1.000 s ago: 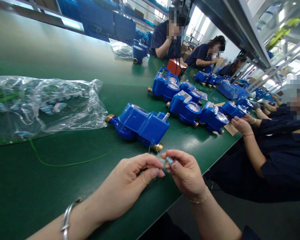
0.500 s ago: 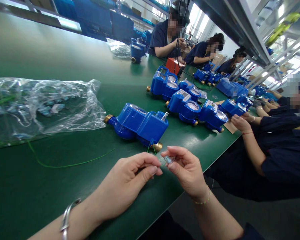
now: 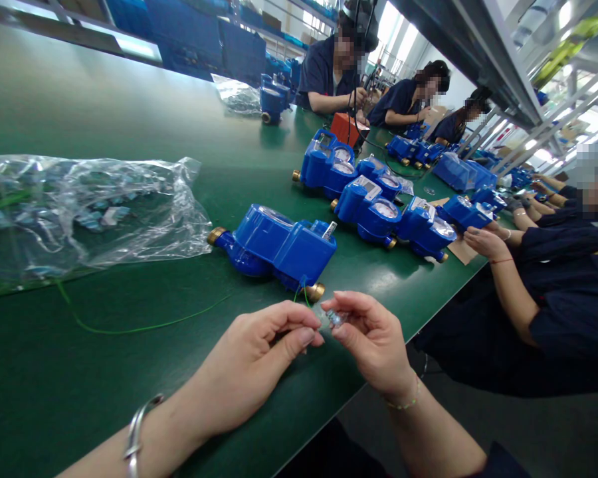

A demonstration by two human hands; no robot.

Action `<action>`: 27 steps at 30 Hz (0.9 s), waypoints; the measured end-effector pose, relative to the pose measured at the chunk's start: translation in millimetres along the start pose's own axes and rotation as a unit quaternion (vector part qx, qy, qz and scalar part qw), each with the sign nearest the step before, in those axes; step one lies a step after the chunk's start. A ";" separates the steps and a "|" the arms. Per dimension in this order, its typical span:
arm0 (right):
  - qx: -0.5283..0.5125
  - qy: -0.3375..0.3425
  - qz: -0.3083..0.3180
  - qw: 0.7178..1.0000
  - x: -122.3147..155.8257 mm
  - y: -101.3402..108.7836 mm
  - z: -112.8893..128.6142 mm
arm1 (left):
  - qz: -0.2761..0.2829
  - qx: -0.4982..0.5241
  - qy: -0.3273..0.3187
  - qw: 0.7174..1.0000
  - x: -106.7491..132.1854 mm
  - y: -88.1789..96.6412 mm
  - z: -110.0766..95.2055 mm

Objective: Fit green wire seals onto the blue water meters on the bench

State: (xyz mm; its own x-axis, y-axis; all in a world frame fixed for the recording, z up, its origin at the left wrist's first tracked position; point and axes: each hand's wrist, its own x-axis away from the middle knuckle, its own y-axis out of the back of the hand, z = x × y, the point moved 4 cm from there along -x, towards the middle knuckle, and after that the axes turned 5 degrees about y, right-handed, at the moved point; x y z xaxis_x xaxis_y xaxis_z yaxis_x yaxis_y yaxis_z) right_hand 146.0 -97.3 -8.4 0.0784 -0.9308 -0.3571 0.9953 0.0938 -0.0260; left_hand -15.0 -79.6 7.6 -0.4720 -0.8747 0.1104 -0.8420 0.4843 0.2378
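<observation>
A blue water meter (image 3: 279, 249) with brass end fittings lies just beyond my hands. Thin green wire (image 3: 307, 295) runs from its near lower corner down to my fingers. My right hand (image 3: 371, 338) pinches a small clear seal (image 3: 335, 318) with a bluish insert between thumb and fingers. My left hand (image 3: 264, 362) is closed in a pinch close to the seal's left side, where the wire comes down. Its fingertips hide most of what they hold, and I cannot tell whether the wire passes through the seal.
A clear plastic bag (image 3: 149, 232) of seals lies at the left, one green wire (image 3: 129, 330) trailing from it. More blue meters (image 3: 373, 206) stand to the right, near a co-worker's hand (image 3: 486, 242). Several people sit along the green table (image 3: 104, 385). A red box (image 3: 346, 129) stands at the back.
The seal has turned slightly in my right fingers. Both my hands stay in nearly the same place, and the meter has not moved. Co-workers' hands shift a little.
</observation>
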 end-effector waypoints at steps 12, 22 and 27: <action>0.066 0.065 -0.025 0.995 8.8 -12.2 3.7 | -0.073 -0.049 0.000 0.996 9.4 -4.4 5.0; 0.232 0.205 0.075 0.948 0.2 -18.5 27.3 | -0.001 0.059 0.002 0.998 -1.9 0.0 -5.3; 0.321 0.235 -0.037 0.917 1.7 -12.9 28.5 | -0.013 0.012 -0.018 1.000 -0.6 5.5 -8.9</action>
State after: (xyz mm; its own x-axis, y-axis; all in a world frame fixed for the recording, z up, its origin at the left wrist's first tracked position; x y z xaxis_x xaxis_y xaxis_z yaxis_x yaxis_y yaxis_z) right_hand 134.9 -110.2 17.9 0.1250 -0.6575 -0.7430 0.8371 -0.3321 0.4347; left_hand -17.0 -76.7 17.4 -0.4590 -0.8857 0.0694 -0.8599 0.4626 0.2159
